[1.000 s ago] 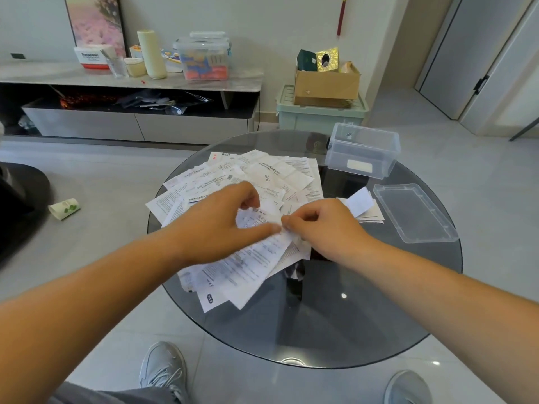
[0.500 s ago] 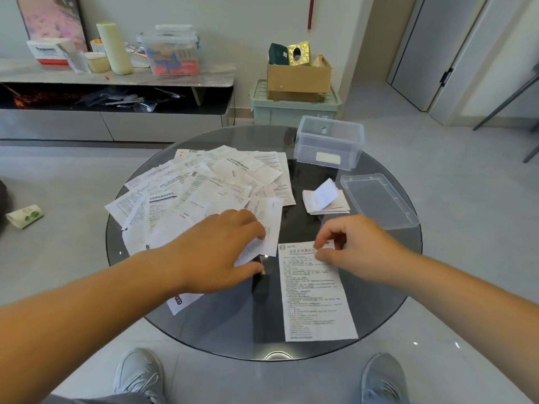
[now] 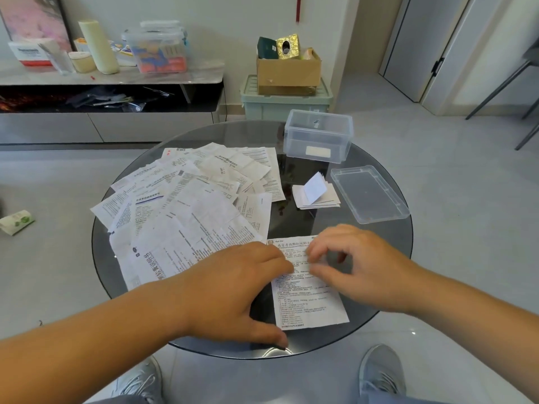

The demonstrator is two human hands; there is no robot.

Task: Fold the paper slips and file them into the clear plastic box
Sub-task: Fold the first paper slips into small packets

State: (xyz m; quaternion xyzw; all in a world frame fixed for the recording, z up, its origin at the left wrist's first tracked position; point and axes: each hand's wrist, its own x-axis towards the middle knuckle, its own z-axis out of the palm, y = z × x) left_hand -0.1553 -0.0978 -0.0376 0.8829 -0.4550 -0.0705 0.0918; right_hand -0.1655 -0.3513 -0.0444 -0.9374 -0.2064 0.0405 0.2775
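Note:
A single printed paper slip (image 3: 309, 304) lies flat on the round glass table (image 3: 388, 243), close to its near edge. My left hand (image 3: 233, 287) rests on the slip's left edge with straight fingers, thumb near the bottom corner. Over the slip's upper right part, my right hand (image 3: 358, 266) has bent fingers, fingertips and thumb touching the paper with a gap between them. A spread pile of unfolded slips (image 3: 189, 205) covers the table's left half. A few folded slips (image 3: 316, 193) sit in a small stack at centre right. The clear plastic box (image 3: 318, 135) stands open at the far edge.
The box's clear lid (image 3: 369, 193) lies flat on the table's right side. Behind the table are a green crate (image 3: 285, 103) with a cardboard box on top and a low cabinet (image 3: 110, 80) with clutter. My shoes show under the near rim.
The single slip was drawn out of the pile and laid flat near the front edge. My left hand moved right onto its left edge; my right hand's fingers now spread over its top.

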